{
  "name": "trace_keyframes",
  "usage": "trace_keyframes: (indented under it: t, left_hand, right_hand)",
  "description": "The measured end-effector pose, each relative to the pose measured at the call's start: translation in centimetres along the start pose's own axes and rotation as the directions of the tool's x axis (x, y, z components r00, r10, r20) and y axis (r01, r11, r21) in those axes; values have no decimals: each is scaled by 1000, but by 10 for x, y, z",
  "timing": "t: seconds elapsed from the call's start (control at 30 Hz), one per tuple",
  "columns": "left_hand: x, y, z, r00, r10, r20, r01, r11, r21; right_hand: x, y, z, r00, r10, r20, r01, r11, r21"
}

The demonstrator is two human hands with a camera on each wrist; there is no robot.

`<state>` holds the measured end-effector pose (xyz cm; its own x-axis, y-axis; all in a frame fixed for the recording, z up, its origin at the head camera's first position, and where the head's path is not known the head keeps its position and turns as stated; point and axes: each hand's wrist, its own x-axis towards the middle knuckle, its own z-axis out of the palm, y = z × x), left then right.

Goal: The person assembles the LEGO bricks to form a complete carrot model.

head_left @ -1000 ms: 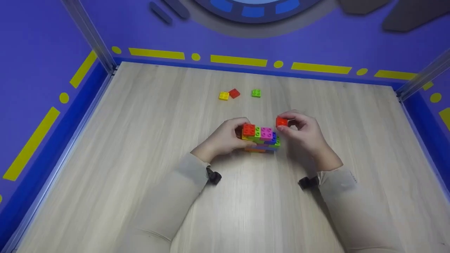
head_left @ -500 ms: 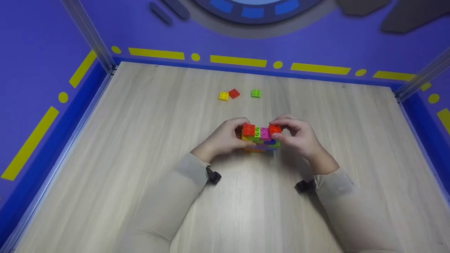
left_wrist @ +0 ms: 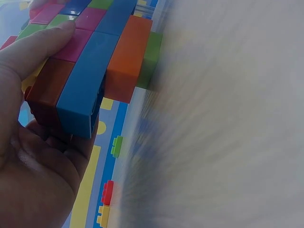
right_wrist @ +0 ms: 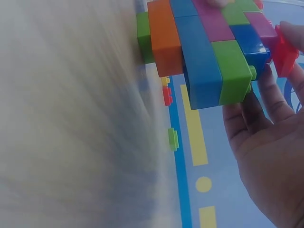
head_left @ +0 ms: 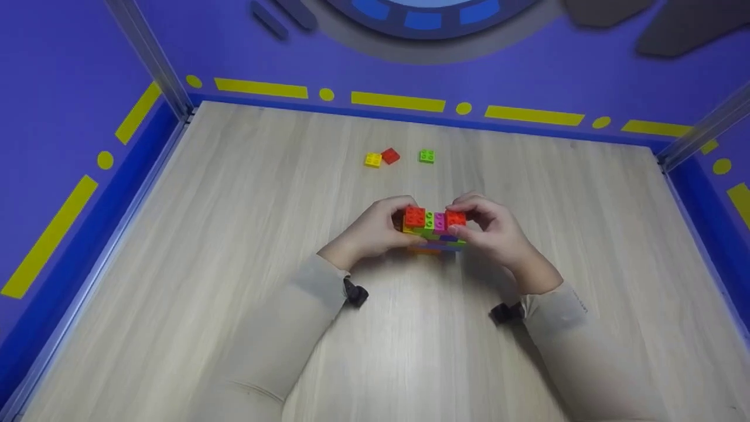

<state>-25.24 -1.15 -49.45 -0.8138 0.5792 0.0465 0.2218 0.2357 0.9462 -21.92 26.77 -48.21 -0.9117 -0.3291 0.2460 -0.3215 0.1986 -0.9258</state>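
A multi-layer stack of toy building bricks (left_wrist: 90,71) in blue, orange, green, pink and brown stands on the table between both hands. My left hand (head_left: 378,228) grips its left end, thumb on the near side and fingers behind. A red brick (head_left: 415,216) sits on top at that end, beside a green brick and a pink brick (head_left: 439,221). My right hand (head_left: 489,225) pinches another red brick (right_wrist: 285,51) between thumb and fingers at the top right, against the pink brick. In the right wrist view its other fingers reach behind the stack.
Farther back on the wooden table (head_left: 263,176) lie a yellow brick (head_left: 373,159), a red brick (head_left: 391,155) touching or close beside it, and a green brick (head_left: 427,156). Blue panels (head_left: 398,70) with yellow markings wall the table's back and sides.
My right hand has moved left with its red brick, from beside the stack to its top right, now overlapping the pink brick. The left hand keeps its grip in place.
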Motion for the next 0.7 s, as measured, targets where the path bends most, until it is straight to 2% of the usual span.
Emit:
trace_keyframes:
  t: [0.23, 0.5, 0.7]
  left_hand:
    - [0, 1, 2, 1000, -6, 2, 6, 1000, 5]
    - [0, 1, 1, 1000, -6, 9, 6, 1000, 2]
    - [-1, -2, 1, 1000, 2, 0, -2, 1000, 10]
  right_hand:
    - [-3, 1, 2, 999, 32, -11, -31, 999, 29]
    - [-2, 5, 4, 1000, -13, 14, 13, 1000, 9]
    - [-5, 11, 9, 998, -59, 8, 58, 998, 35]
